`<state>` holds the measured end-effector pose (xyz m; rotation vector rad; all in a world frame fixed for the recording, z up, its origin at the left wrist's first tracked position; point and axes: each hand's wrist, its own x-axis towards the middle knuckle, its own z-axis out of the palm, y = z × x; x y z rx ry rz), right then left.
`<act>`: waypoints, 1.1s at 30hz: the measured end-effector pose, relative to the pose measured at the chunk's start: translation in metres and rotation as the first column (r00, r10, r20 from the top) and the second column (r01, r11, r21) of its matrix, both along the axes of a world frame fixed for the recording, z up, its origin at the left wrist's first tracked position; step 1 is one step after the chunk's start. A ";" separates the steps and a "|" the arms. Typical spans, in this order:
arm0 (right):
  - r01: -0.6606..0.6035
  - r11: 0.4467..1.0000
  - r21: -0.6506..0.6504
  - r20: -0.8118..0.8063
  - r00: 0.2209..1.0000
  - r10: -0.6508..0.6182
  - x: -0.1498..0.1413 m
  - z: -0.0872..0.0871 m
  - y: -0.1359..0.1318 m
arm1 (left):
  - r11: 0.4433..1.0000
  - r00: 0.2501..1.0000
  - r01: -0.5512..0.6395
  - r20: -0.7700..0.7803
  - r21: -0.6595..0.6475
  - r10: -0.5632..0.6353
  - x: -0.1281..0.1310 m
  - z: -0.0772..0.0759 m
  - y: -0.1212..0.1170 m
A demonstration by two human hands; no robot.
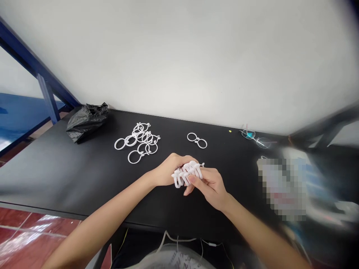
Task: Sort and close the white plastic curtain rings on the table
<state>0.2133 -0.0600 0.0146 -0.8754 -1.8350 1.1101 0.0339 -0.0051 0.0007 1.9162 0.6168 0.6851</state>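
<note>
Between my two hands, above the black table (pixel 92 175), is a stacked bunch of white plastic rings (pixel 187 175) with small tabs along their edges. From behind and the left, my left hand (pixel 168 169) is closed around the bunch; most of its fingers are hidden. My right hand (pixel 214 188) grips the right side of the same bunch, its thumb against the front rings. Farther back lies a pair of joined white rings (pixel 196 140). A loose heap of similar rings (pixel 146 138) sits to the left, some overlapping.
A crumpled black plastic bag (pixel 88 121) is at the back left. Eyeglasses (pixel 262 142) rest near the wall at the right, and blurred white and blue packaging (pixel 316 179) lies in front of them. Cables (pixel 168 236) hang below the table's front edge.
</note>
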 end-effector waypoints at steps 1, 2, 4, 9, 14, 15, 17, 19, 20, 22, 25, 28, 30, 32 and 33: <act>0.002 0.999 0.035 0.020 1.000 -0.003 0.000 0.001 -0.001 | 1.000 1.000 -0.002 0.016 -0.022 0.002 0.001 0.000 0.001; 0.002 0.998 0.063 0.037 0.999 -0.005 0.001 0.001 -0.001 | 0.999 0.999 -0.003 0.034 -0.046 0.005 0.001 0.000 0.002; 0.002 0.995 0.103 0.062 0.998 -0.008 0.001 0.000 -0.001 | 0.995 0.999 0.007 0.055 -0.102 -0.002 0.002 0.000 0.003; 0.018 0.987 -0.159 -0.057 0.998 -0.027 -0.004 -0.006 0.001 | 0.989 0.998 -0.068 -0.018 -0.134 0.067 0.005 0.000 0.003; 0.023 0.912 -0.409 -0.146 0.985 -0.090 -0.013 -0.006 0.001 | 0.985 0.984 -0.166 -0.065 -0.045 0.163 0.006 -0.004 -0.003; 0.020 0.909 -0.416 -0.154 0.984 -0.092 -0.014 -0.005 0.002 | 0.984 0.984 -0.172 -0.064 -0.044 0.169 0.006 -0.004 -0.004; 0.008 0.918 -0.396 -0.162 0.984 -0.078 -0.013 -0.003 0.001 | 0.984 0.985 -0.167 -0.063 -0.059 0.163 0.006 -0.003 -0.006; 0.002 0.943 -0.334 -0.152 0.987 -0.056 -0.012 -0.001 0.001 | 0.985 0.991 -0.136 -0.026 -0.106 0.134 0.006 0.000 -0.006; 0.002 0.957 -0.290 -0.142 0.989 -0.045 -0.011 0.000 0.000 | 0.984 0.993 -0.114 0.005 -0.136 0.116 0.007 0.002 -0.005; -0.002 0.980 -0.200 -0.115 0.993 -0.021 -0.009 0.000 -0.001 | 0.970 0.994 -0.090 0.046 -0.228 0.103 0.008 0.008 -0.004; -0.019 0.993 -0.115 -0.072 0.997 0.011 -0.007 0.001 -0.002 | 0.914 0.992 -0.103 0.022 -0.392 0.121 0.010 0.012 -0.003; -0.010 0.991 -0.137 -0.065 0.998 0.001 -0.009 -0.001 -0.003 | 0.921 0.992 -0.085 0.057 -0.381 0.115 0.011 0.011 -0.004; 0.058 0.974 -0.219 -0.110 0.990 -0.084 -0.012 -0.004 -0.004 | 0.945 0.983 -0.126 0.091 -0.302 0.160 0.012 0.008 -0.005; 0.143 0.942 -0.305 -0.146 0.970 -0.194 -0.018 -0.007 -0.006 | 0.947 0.968 -0.211 0.081 -0.244 0.237 0.014 0.004 -0.008; 0.177 0.927 -0.331 -0.147 0.961 -0.236 -0.020 -0.008 -0.007 | 0.946 0.965 -0.236 0.063 -0.224 0.256 0.014 0.003 -0.009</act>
